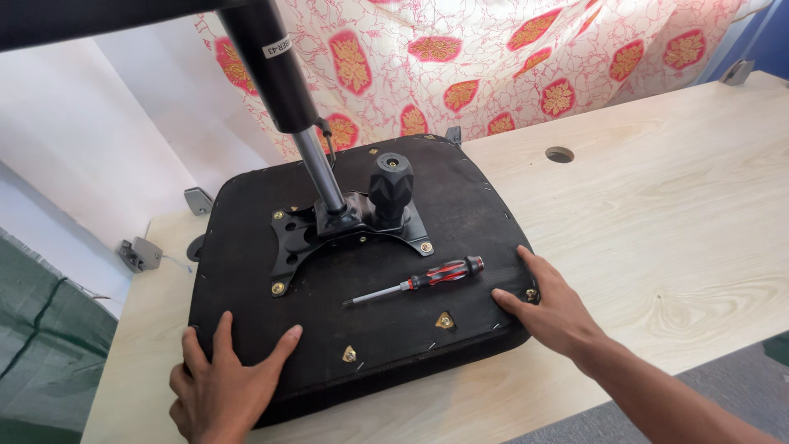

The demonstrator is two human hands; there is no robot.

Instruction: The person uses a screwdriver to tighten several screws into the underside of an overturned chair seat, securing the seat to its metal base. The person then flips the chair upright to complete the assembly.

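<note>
I have both hands flat on the upturned chair seat [246, 247], a black padded base lying underside-up on the pale wooden surface [657, 214]. My left hand [222, 382] presses on the near left corner, fingers spread and open, gripping nothing. My right hand [555, 308] rests on the near right edge, also open, its fingertips just beside a small screw at that corner. The hands are well apart, with the seat's near edge running between them.

Between my hands, a little further from me, lies a screwdriver [419, 279] with a red and black handle; its handle points toward my right hand and its tip toward the left. Neither hand touches it, though the right is the nearer one. Beyond it sits the black metal mounting plate [292, 242], fixed near the seat's middle, with the gas lift cylinder [275, 70] rising from it at a tilt and a black knob [390, 185] just to the right of it. A patterned red and white cloth [493, 57] hangs behind the surface.
</note>
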